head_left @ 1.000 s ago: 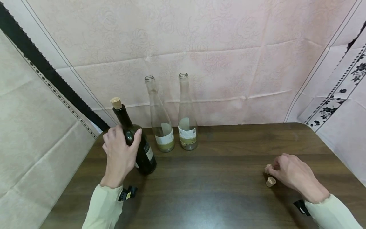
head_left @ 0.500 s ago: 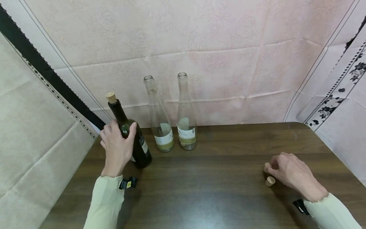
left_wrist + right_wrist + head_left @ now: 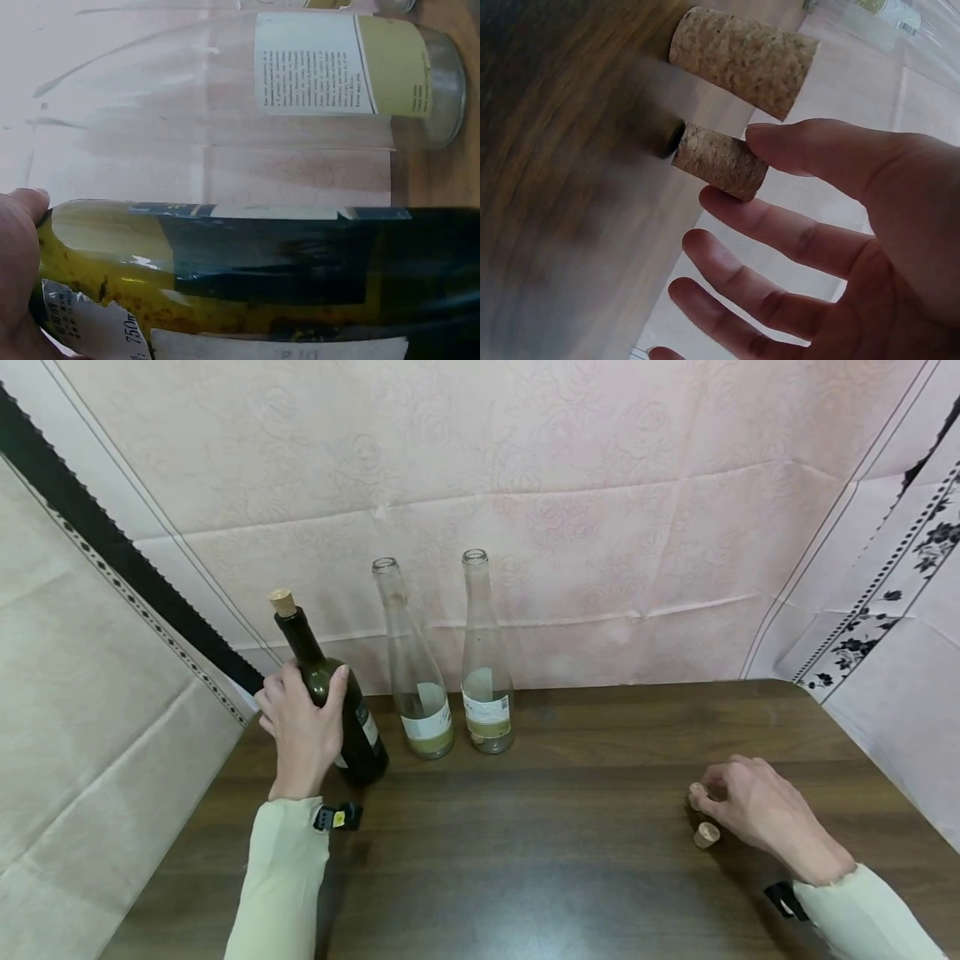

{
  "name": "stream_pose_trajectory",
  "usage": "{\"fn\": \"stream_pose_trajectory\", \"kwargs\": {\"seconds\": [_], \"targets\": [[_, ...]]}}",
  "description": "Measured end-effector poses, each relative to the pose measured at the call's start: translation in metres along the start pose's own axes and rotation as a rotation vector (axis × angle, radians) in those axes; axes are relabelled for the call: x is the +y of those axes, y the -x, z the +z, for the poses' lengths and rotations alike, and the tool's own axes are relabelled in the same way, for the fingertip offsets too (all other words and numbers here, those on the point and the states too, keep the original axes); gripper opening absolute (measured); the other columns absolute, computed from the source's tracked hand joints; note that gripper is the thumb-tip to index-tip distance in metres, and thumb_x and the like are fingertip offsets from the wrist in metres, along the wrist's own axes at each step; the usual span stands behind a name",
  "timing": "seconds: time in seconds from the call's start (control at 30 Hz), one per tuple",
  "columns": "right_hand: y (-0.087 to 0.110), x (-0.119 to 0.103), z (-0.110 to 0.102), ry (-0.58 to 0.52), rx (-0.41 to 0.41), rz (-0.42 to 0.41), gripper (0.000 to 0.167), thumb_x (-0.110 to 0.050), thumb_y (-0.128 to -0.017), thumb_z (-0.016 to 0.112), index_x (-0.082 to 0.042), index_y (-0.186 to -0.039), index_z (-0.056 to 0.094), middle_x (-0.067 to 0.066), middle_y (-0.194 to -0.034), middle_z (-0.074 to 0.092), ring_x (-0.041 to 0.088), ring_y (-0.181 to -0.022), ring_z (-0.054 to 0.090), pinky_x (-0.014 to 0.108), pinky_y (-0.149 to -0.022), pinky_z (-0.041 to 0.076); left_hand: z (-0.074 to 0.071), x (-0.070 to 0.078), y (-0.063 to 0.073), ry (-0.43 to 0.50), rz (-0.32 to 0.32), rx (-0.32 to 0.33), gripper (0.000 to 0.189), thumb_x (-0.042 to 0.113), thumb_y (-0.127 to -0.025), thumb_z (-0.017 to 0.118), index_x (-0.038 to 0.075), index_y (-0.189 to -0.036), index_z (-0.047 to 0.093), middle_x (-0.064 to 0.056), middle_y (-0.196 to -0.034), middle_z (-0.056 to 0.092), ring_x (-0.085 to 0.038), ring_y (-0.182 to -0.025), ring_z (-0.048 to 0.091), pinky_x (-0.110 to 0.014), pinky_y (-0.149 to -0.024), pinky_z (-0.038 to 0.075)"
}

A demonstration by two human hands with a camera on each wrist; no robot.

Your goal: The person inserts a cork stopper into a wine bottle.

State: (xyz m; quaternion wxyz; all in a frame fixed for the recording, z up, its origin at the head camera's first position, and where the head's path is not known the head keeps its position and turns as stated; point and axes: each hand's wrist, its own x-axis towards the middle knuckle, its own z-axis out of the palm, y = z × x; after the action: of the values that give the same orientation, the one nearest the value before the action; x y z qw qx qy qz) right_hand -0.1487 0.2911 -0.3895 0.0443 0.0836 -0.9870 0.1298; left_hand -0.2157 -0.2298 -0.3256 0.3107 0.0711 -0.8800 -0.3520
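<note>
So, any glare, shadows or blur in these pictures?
Head view: pale glare low on the table, a shadow beside the right hand; left wrist: a white glint on the dark bottle, the clear bottle fading into the bright left side; right wrist: dim, pinched cork fairly crisp, table partly blurred.

Table, brown wood-grain top, rounded far right corner; bottles and corks thereon.
Wood-grain table, dull sheen towards the near edge: two clear glass bottles, one left and one right, uncorked, upright, close together by the far edge, left of its middle; one dark bottle, corked, near the far left corner, base contact with the top uncertain; two loose corks towards the right edge, on end, nearer cork just beside farther cork.
</note>
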Motion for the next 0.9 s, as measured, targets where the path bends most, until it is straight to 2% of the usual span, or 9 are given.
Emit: {"fn": "stream_pose_trajectory", "kwargs": {"seconds": [0.17, 0.37, 0.5, 0.6, 0.67, 0.73, 0.8, 0.9], "targets": [[-0.001, 0.0, 0.002, -0.006, -0.001, -0.006, 0.013, -0.027, -0.09, 0.069, -0.019, -0.081, 0.074, 0.001, -0.086, 0.071, 0.024, -0.082, 0.065, 0.045, -0.061, 0.049, 0.004, -0.004, -0.006, 0.01, -0.009, 0.035, 0.082, 0.064, -0.099, 0.048, 0.003, -0.152, 0.035, -0.03, -0.143, 0.035, -0.044, -0.13, 0.025, -0.058, -0.1, 0.018], [-0.001, 0.0, 0.001, -0.005, 0.006, 0.0, 0.014, -0.028, -0.09, 0.07, -0.017, -0.084, 0.075, 0.004, -0.09, 0.072, 0.03, -0.087, 0.067, 0.049, -0.065, 0.051, 0.005, -0.001, -0.006, 0.024, 0.028, 0.118, 0.085, 0.065, -0.099, 0.047, 0.006, -0.156, 0.027, -0.028, -0.146, 0.03, -0.043, -0.134, 0.024, -0.059, -0.105, 0.017], [0.0, 0.0, -0.002, -0.014, 0.02, -0.007, 0.014, -0.029, -0.09, 0.071, -0.018, -0.082, 0.075, 0.005, -0.091, 0.073, 0.032, -0.089, 0.067, 0.05, -0.065, 0.051, 0.001, 0.013, -0.002, 0.031, 0.121, 0.252, 0.075, 0.055, -0.098, 0.053, 0.009, -0.154, 0.03, -0.023, -0.144, 0.031, -0.039, -0.135, 0.024, -0.055, -0.111, 0.015], [0.0, 0.001, -0.004, -0.015, 0.047, -0.017, 0.013, -0.029, -0.09, 0.071, -0.019, -0.082, 0.075, 0.005, -0.093, 0.074, 0.034, -0.091, 0.068, 0.051, -0.066, 0.052, 0.0, 0.029, 0.004, 0.057, 0.248, 0.364, 0.06, 0.04, -0.097, 0.057, 0.006, -0.144, 0.043, -0.023, -0.139, 0.037, -0.039, -0.13, 0.03, -0.049, -0.111, 0.019], [0.0, 0.001, -0.005, -0.012, 0.058, -0.019, 0.013, -0.029, -0.09, 0.071, -0.019, -0.082, 0.075, 0.005, -0.093, 0.073, 0.036, -0.092, 0.067, 0.051, -0.067, 0.051, 0.002, 0.04, 0.008, 0.092, 0.346, 0.398, 0.049, 0.031, -0.095, 0.058, 0.003, -0.136, 0.052, -0.023, -0.134, 0.044, -0.04, -0.124, 0.036, -0.047, -0.108, 0.024], [0.0, 0.001, -0.005, -0.015, 0.062, -0.017, 0.014, -0.029, -0.09, 0.071, -0.019, -0.082, 0.075, 0.006, -0.094, 0.073, 0.037, -0.093, 0.066, 0.051, -0.069, 0.051, 0.006, 0.048, 0.011, 0.13, 0.431, 0.389, 0.043, 0.025, -0.095, 0.057, 0.0, -0.129, 0.057, -0.023, -0.13, 0.051, -0.041, -0.119, 0.041, -0.046, -0.105, 0.029], [0.0, 0.0, -0.005, -0.02, 0.063, -0.013, 0.015, -0.03, -0.091, 0.07, -0.018, -0.084, 0.075, 0.008, -0.096, 0.073, 0.039, -0.096, 0.065, 0.053, -0.072, 0.05, 0.012, 0.054, 0.014, 0.161, 0.477, 0.343, 0.04, 0.023, -0.096, 0.056, -0.001, -0.127, 0.059, -0.022, -0.127, 0.056, -0.04, -0.117, 0.044, -0.046, -0.104, 0.032], [0.001, -0.002, -0.006, -0.022, 0.076, -0.008, 0.018, -0.031, -0.091, 0.071, -0.015, -0.087, 0.075, 0.011, -0.099, 0.072, 0.04, -0.099, 0.063, 0.056, -0.075, 0.05, 0.021, 0.058, 0.017, 0.173, 0.462, 0.238, 0.044, 0.026, -0.099, 0.054, -0.002, -0.133, 0.055, -0.021, -0.132, 0.055, -0.039, -0.122, 0.045, -0.048, -0.107, 0.035]]}}
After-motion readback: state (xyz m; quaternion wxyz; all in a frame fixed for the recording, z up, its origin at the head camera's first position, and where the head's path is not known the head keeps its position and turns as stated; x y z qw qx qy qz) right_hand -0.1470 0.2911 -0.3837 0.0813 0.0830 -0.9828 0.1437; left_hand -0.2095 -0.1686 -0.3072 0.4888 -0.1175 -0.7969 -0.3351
